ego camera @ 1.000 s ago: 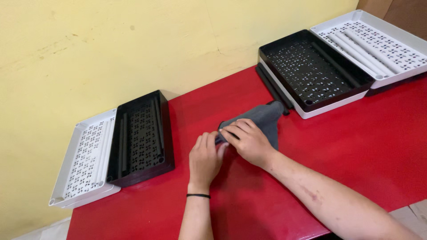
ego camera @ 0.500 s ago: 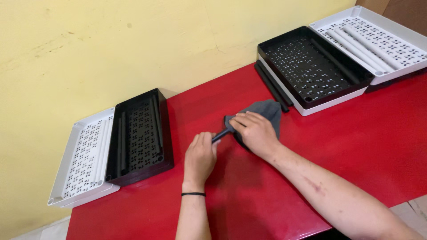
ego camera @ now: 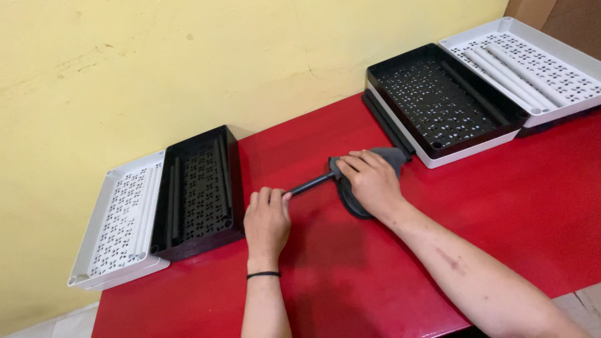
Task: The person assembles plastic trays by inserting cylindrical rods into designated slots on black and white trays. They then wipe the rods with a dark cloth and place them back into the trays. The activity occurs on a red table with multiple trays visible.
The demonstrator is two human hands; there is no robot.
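A dark grey cloth pouch [ego camera: 387,156] lies on the red table [ego camera: 501,206] near its middle. A thin black rod [ego camera: 311,184] sticks out of the pouch toward the left. My right hand [ego camera: 370,179] presses flat on the pouch and covers most of it. My left hand [ego camera: 267,218] rests knuckles-up on the table, its fingertips pinching the rod's free end. A black band circles my left wrist.
At the left stand a black perforated tray [ego camera: 199,188] and a white one [ego camera: 119,219], side by side against the yellow wall. At the back right a black tray [ego camera: 441,94] sits stacked on a white one, beside another white tray [ego camera: 532,62] holding rods.
The pouch has shifted toward the trays and bunched under my right hand. The black rod has come out of it to the left, held by my left hand.
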